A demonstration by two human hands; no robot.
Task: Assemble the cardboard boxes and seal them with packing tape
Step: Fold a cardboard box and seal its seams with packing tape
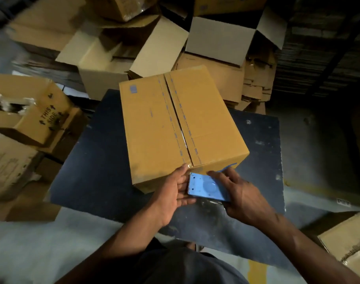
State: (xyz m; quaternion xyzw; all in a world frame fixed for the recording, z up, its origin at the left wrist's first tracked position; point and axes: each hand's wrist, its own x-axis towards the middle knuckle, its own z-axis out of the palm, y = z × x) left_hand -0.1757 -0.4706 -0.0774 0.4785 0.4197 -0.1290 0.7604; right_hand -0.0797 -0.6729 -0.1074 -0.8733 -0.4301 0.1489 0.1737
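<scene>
Cardboard box [181,128] sits closed on a dark blue platform [93,171], long side running away from the person, w/ the top flaps meeting at a centre seam. Clear packing tape [180,128] w/ blue print runs along that seam and folds over the near edge. Left hand [173,191] is at the near face of the box, thumb tip on the tape end at the top edge, fingers curled under the toothed end of a blue tape dispenser [206,188]. Right hand [238,195] grips the dispenser from the right side, fingers wrapped round its far edge; dispenser is just beside the box's near face. Behind the platform: several open boxes [220,37] w/ flaps up, plus flattened cardboard stacks [255,93]. Printed box [37,111] at left reads "THIS SIDE".
</scene>
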